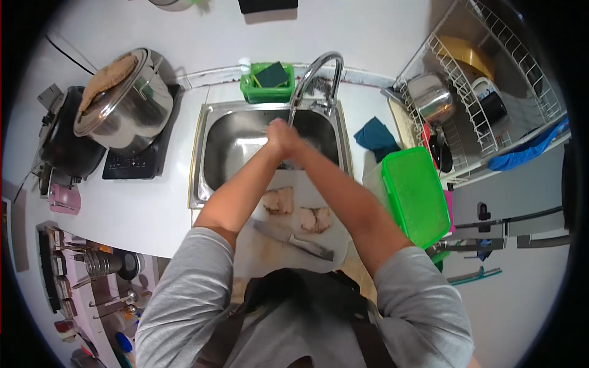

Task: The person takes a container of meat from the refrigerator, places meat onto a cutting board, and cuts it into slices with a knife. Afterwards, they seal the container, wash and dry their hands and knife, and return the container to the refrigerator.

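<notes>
Both my hands are together over the steel sink [215,144], under the curved faucet [316,61]. My left hand [276,130] presses against my right hand [290,146], and their fingers overlap and blur, so I cannot make out anything between them. Below my forearms a pale cutting board [251,257] lies at the sink's front edge. On it are a raw, pale pink piece of meat or fish [278,201] and a second such piece [315,219]. A knife [294,239] lies in front of them, handle toward the right.
A green caddy [268,92] with a sponge [272,75] stands behind the sink. On the left, a large steel pot [135,104] sits near a black cooktop [130,165]. Rightward are a teal cloth [376,138], a green-lidded container [417,196] and a dish rack [460,73].
</notes>
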`<state>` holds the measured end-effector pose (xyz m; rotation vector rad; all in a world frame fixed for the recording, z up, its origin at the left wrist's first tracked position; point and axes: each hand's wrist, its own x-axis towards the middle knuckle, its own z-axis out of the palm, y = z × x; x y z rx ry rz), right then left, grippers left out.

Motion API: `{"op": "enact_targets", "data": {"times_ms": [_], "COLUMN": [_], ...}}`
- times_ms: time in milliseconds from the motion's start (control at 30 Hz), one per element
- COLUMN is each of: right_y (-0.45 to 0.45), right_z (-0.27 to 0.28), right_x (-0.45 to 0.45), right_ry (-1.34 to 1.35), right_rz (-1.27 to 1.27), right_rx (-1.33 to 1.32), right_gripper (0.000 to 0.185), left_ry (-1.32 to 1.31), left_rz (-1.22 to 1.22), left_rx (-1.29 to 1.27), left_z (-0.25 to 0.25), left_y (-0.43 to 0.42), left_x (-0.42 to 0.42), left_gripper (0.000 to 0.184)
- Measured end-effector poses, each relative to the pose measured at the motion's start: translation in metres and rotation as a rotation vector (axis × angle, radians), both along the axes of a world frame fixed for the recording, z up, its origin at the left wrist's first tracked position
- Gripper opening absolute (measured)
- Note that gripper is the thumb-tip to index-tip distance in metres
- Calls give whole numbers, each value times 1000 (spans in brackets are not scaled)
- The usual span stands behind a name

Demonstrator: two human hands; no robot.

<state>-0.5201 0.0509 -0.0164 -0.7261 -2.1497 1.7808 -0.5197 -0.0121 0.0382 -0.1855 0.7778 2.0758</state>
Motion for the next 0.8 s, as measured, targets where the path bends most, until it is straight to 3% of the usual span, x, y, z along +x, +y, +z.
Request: {"op": "enact_targets", "data": {"times_ms": [67, 133, 200, 333, 433, 533, 567, 600, 667, 700, 733, 767, 800], "right_y": [20, 1, -18, 15, 5, -7, 6, 31, 42, 40, 35, 28, 20], "right_z": [31, 48, 44, 43, 24, 7, 6, 10, 33, 54, 83, 107, 130], "right_x": [17, 21, 21, 36, 32, 18, 19, 21, 24, 24, 26, 28, 30], "right_ry": [-45, -90, -67, 17, 25, 47, 52, -6, -65, -234, -405, -402, -340], "right_rz": [127, 184, 144, 90, -36, -146, -147, -9, 129, 476, 826, 826, 944], "right_rx": [-247, -189, -61, -264, 59, 370, 369, 371, 371, 782, 1192, 1195, 1384], "right_gripper": [47, 48, 48, 50, 51, 53, 53, 51, 50, 44, 38, 38, 30], "left_ry": [76, -112, -82, -28, -56, -46, 36, 42, 527, 530, 453, 371, 285], "left_rz": [-108, -105, -123, -202, -155, -328, -215, -216, -138, -136, -150, -164, -178], "left_rx": [72, 33, 18, 69, 92, 292, 116, 119, -202, -201, -358, -512, -665], "left_z": [-6, 5, -1, 13, -9, -31, -11, -8, -30, -34, -27, -19, -11], "left_y": [0, -8, -11, 2, -11, -12, -2, -3, -6, -12, -21, -29, -32], "left_x": [5, 4, 5, 20, -1, -17, 6, 5, -6, -15, -26, -34, -36], "left_gripper": [25, 21, 26, 35, 32, 26, 21, 21, 14, 14, 12, 12, 13]}}
